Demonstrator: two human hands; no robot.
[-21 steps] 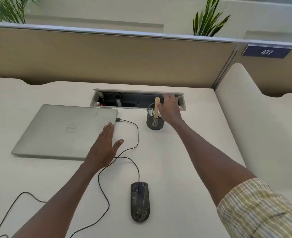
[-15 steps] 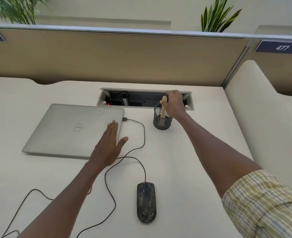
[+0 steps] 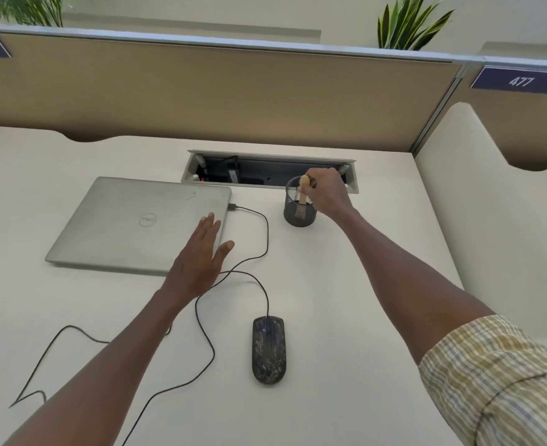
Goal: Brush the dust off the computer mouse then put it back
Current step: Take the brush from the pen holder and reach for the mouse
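Observation:
A black computer mouse (image 3: 269, 348) speckled with dust lies on the white desk near me, its cable looping back to the laptop. A brush with a wooden handle (image 3: 303, 188) stands bristles-down in a black mesh pen cup (image 3: 299, 214) at the back of the desk. My right hand (image 3: 328, 193) is at the cup's right rim with its fingers closed around the brush handle. My left hand (image 3: 201, 259) hovers flat with fingers apart over the laptop's right front corner, holding nothing.
A closed silver laptop (image 3: 130, 220) lies left of the cup. Behind it an open cable tray (image 3: 265, 170) is sunk into the desk. A tan partition (image 3: 217, 98) closes the back, and a white side panel (image 3: 491, 220) rises at the right.
My right hand came down from above the cable tray and closed on the brush handle in the cup. My left hand stayed over the laptop's corner. The camera view shifted slightly.

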